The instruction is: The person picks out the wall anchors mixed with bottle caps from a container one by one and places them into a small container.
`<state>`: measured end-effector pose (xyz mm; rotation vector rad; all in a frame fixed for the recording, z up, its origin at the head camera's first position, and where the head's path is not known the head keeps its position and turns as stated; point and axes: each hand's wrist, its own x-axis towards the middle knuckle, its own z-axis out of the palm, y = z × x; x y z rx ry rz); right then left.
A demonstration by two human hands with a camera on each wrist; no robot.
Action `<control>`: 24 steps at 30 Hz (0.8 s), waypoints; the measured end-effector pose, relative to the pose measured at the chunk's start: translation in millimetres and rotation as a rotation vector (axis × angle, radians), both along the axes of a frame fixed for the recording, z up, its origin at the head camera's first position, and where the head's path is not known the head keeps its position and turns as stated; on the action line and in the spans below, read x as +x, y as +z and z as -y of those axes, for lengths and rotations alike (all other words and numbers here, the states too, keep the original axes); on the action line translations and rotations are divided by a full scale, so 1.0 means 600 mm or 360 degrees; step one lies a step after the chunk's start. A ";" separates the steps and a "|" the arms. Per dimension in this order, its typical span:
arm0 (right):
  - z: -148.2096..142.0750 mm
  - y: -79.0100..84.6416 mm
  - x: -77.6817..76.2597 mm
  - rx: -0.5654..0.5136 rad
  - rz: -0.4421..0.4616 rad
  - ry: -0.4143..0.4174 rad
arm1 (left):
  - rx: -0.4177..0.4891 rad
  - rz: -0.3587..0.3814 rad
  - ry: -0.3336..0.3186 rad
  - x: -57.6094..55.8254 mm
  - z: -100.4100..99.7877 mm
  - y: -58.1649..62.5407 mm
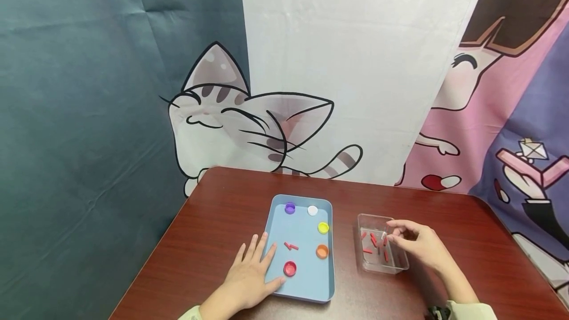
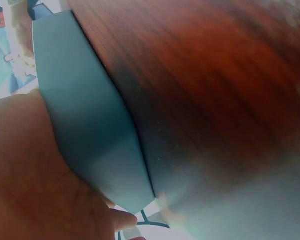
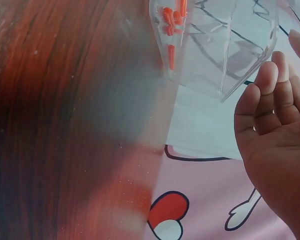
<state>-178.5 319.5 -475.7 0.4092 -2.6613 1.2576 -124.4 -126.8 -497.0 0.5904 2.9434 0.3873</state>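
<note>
My left hand (image 1: 249, 278) lies with fingers spread along the left edge of a blue tray (image 1: 306, 280), fingertips and thumb over its rim. In the tray, two short red sticks (image 1: 291, 246) lie near a red cap (image 1: 290, 268). Over the right side of a clear plastic box (image 1: 371, 265) hovers my right hand (image 1: 424, 246), thumb and index finger bent but apart, nothing visible between them. Several red sticks (image 1: 373, 239) lie scattered in the box. In the right wrist view, the fingers (image 3: 266, 79) curve close to the wall of the clear box (image 3: 215, 85).
More round caps stand in the tray: purple (image 1: 290, 208), white (image 1: 312, 210), yellow (image 1: 323, 227) and orange (image 1: 322, 251). Tray and box sit side by side on a reddish-brown wooden table (image 1: 200, 226). Behind the table hangs a cartoon-printed cloth (image 1: 302, 53).
</note>
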 end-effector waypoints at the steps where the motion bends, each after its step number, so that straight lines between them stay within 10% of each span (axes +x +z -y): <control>1: 0.000 0.000 0.000 0.0006 0.0001 -0.0009 | 0.0005 0.0000 0.0000 0.000 0.000 0.000; 24: 0.159 0.014 -0.044 -0.0011 -0.0059 0.0513 | -0.0009 0.0011 0.0003 0.000 0.000 0.000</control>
